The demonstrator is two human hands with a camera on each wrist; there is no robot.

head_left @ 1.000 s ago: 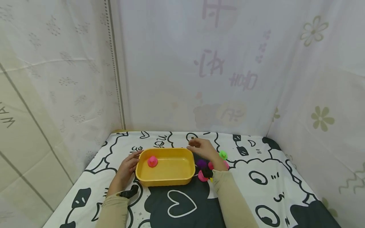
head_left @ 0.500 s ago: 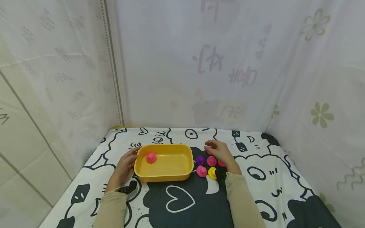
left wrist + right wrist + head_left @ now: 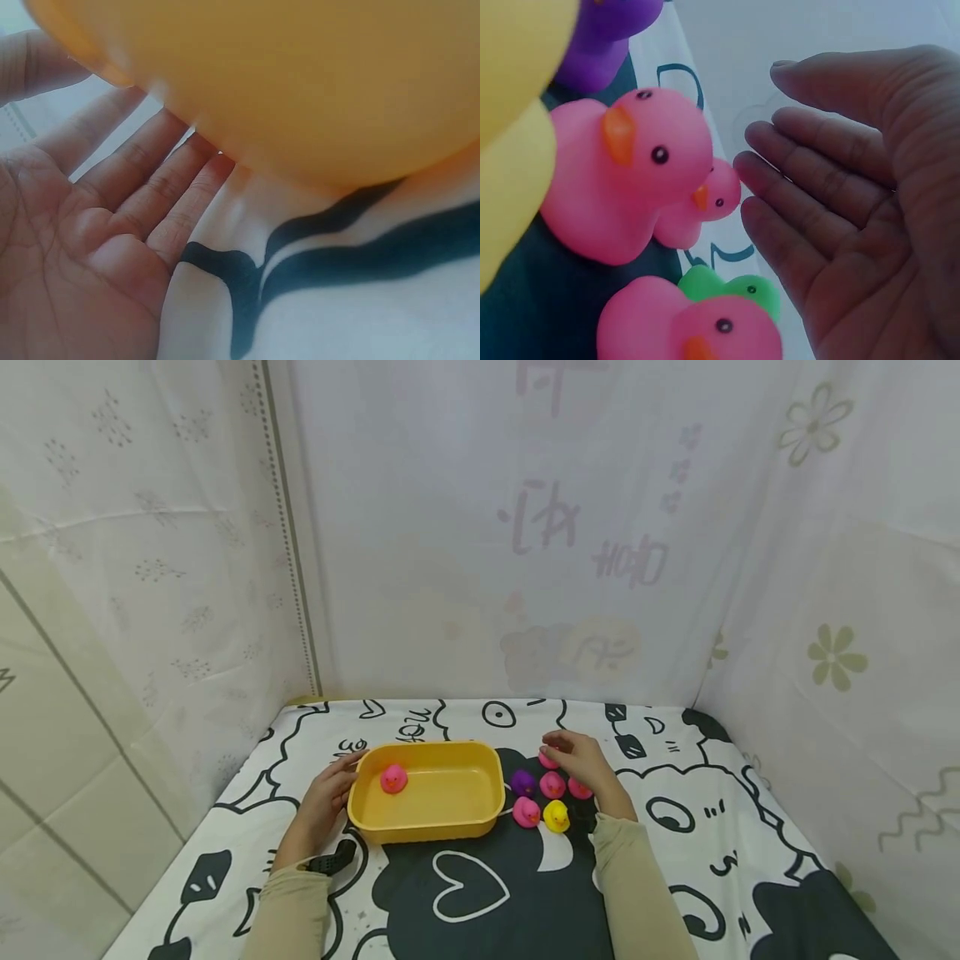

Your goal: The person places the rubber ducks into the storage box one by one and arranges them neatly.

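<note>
We view a yellow tray (image 3: pixel 450 793) on the cloth-covered bench (image 3: pixel 480 935), with one pink duck (image 3: pixel 393 778) sitting near its left end. The left hand (image 3: pixel 324 802) lies along the tray's left side, its fingers straight against the outer wall rather than wrapped round it. The right hand (image 3: pixel 588 764) holds nothing; in the right wrist view we find its fingers extended and its thumb wide of them. At its fingertips stands the far pink duck (image 3: pixel 550 761), partly covered in the head view; whether they touch, we cannot tell. Nearer to us stand the purple duck (image 3: pixel 523 783), middle pink duck (image 3: pixel 552 786), front pink duck (image 3: pixel 527 812) and yellow duck (image 3: pixel 557 817). The outer pink duck (image 3: pixel 579 789) is partly hidden by the hand, and the green duck (image 3: pixel 765 292) shows only from the right wrist.

We judge crowding to be the chief hazard: should the palm or wrist dip, it could topple the neighbours beneath. A pinch taken off-centre on a rounded head might slip. Since the left hand appears merely to brace the tray, too firm a push could slide it rightward into the purple duck just beside it.
</note>
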